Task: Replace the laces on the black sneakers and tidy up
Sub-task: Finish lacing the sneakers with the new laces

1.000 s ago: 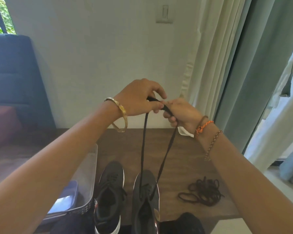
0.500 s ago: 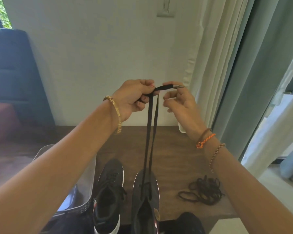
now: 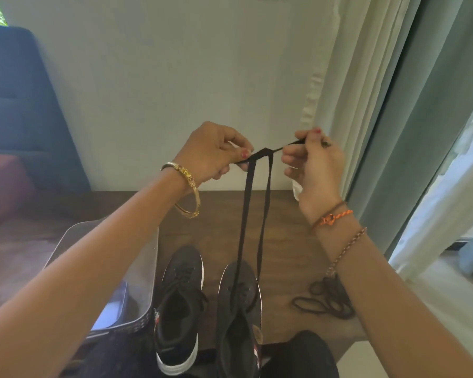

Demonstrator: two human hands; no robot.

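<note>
Wooden table (image 3: 290, 214), the largest surface, lying well below the grip and bearing everything else; clear plastic bin (image 3: 137, 271), below and to the left of the grip, under the left forearm; left sneaker (image 3: 180, 301), below the grip and just left of the lace's fall, already laced, its tongue hidden in shadow; right sneaker (image 3: 241, 304), directly beneath the grip, the shoe now being worked; left hand (image 3: 210, 151), fingers curled, thumb and forefinger pinching one end of the new black lace (image 3: 253, 214); right hand (image 3: 314, 162), likewise pinching the other end, the tip just visible past the fingers; the two ends drawn level between the hands, so that both strands hang together from the grip down to the front eyelets of the right sneaker; old laces (image 3: 325, 301), a loose dark tangle on the table below and to the right of the grip, partly behind the right forearm. Step in hand, as judged: matching the two lace ends for equal length after the first eyelet pair. The next move probably calls for lowering the ends and threading each crosswise through the next eyelets, keeping the flat lace untwisted; the old laces remain to be tidied.
</note>
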